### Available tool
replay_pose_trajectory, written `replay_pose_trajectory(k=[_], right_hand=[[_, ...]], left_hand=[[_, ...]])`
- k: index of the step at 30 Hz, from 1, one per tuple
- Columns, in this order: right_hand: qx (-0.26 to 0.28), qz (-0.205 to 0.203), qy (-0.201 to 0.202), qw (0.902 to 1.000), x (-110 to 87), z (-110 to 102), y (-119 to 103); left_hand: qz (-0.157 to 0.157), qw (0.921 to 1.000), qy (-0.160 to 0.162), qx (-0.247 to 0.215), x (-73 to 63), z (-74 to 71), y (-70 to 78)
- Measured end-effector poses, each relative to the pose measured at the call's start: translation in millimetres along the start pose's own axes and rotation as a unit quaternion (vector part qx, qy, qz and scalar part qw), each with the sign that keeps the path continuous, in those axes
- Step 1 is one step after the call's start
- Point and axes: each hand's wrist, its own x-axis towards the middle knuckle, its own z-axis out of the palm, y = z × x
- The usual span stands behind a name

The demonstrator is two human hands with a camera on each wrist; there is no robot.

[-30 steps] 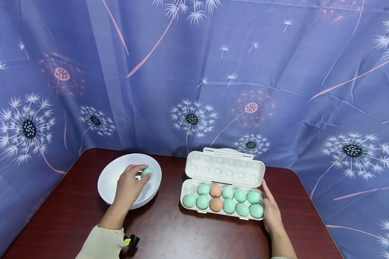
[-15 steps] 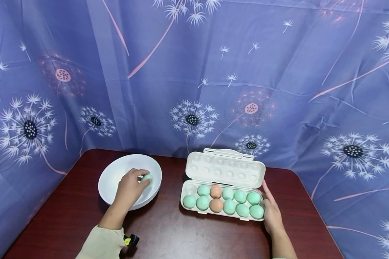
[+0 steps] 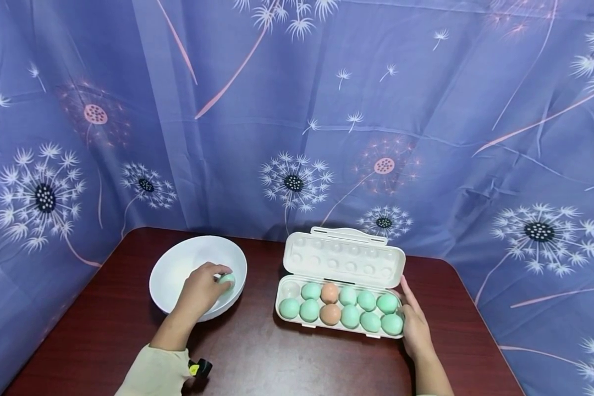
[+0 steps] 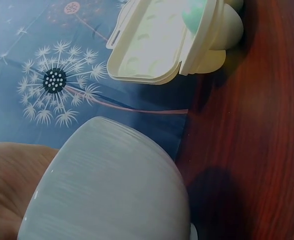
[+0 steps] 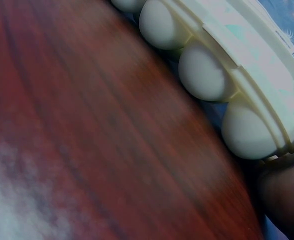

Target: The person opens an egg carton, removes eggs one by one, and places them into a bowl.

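Note:
My left hand (image 3: pixel 200 289) reaches down into a white bowl (image 3: pixel 165 275), thumb and fingers around a pale green egg (image 3: pixel 227 281) close to the bowl's right inner wall. The left wrist view has the bowl's outer side (image 4: pixel 117 185) covering most of that hand (image 4: pixel 12 185) and all of the egg. My right hand (image 3: pixel 416 327) grips the right end of an open white egg carton (image 3: pixel 346 256). Green eggs and two brown eggs (image 3: pixel 330 314) fill its cups, except the bare back-left cup (image 3: pixel 290 289). From the right wrist, the carton's rounded cups (image 5: pixel 204 70) show beside my fingers (image 5: pixel 286 195).
Both containers stand on a dark red wooden table (image 3: pixel 287 363), with a gap between them. A blue dandelion-print curtain (image 3: pixel 227 165) hangs right behind the table's back edge. The carton's lid leans back toward it.
My left hand has sunk a little lower into the bowl with the green egg, which has shifted slightly down and to the right. My right hand and the carton stay where they were.

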Motion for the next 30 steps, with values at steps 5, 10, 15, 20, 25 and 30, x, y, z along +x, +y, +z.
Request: replay_pose_trajectory(k=[5,10,15,20,25,30], right_hand=[[0.005,0.006,0.003,1.0000,-0.1,-0.1,0.7],[0.006,0.006,0.003,1.0000,-0.6,0.2,0.5],[0.004,0.006,0.004,1.0000,-0.3,0.2,0.3],[0.006,0.014,0.010,0.9998,0.6,0.4,0.3],[0.000,0.013,0.011,0.9998,0.7,0.7,-0.4],[-0.004,0.014,0.015,0.9998,0.2,0.8,-2.4]], left_hand=[[0.008,1.0000,-0.002,0.003,-0.4,2.1,-1.3],[0.017,0.9998,-0.002,0.012,-0.1,4.2,-1.8],[0.019,0.9995,-0.006,0.025,0.6,6.0,-1.1],[0.008,0.9992,-0.017,0.035,-0.3,5.7,-0.5],[-0.002,0.9982,-0.031,0.051,-1.0,5.8,-0.1],[-0.009,0.9973,-0.041,0.060,0.0,6.4,0.0]])
